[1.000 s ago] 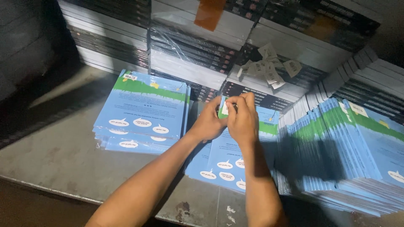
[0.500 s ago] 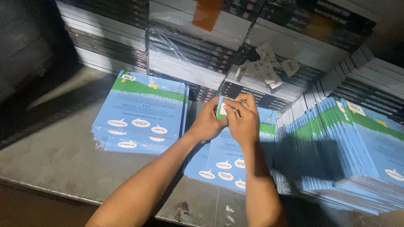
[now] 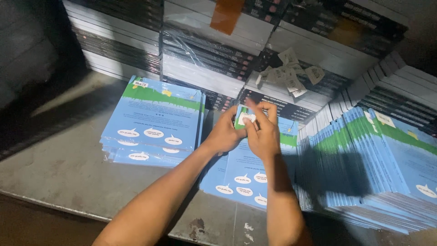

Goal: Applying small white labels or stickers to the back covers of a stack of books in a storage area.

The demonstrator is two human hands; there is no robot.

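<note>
Left hand (image 3: 226, 133) and right hand (image 3: 262, 132) meet over the top edge of the centre stack of books (image 3: 248, 175), knuckles touching. The fingertips of both are pinched together on a small white sticker (image 3: 246, 118), rectangular, held at the upper left corner of the top cover. Whether the sticker is already stuck down cannot be told.

The centre stack lies flat on the grey table (image 3: 63, 173); its long axis runs from the near edge of the table toward the rear wall of packs, leaning slightly right, the green band at the far end and the white speech-bubble shapes at the near end.

Left of the centre stack sits a second stack (image 3: 154, 120) of the same blue covers, with a small white label at its far left corner. Right of the centre stack a long row of the same books (image 3: 373, 168) is fanned out, overlapping.

Behind the centre stack, shrink-wrapped packs of dark-spined books (image 3: 205, 59) are piled high; one bears a strip of brown tape (image 3: 226, 14). A loose heap of white stickers (image 3: 289, 75) lies on the packs just beyond the hands.

Against the frame half a second earlier, the right index finger has shifted further left across the sticker; hands and stacks otherwise hold their positions.
</note>
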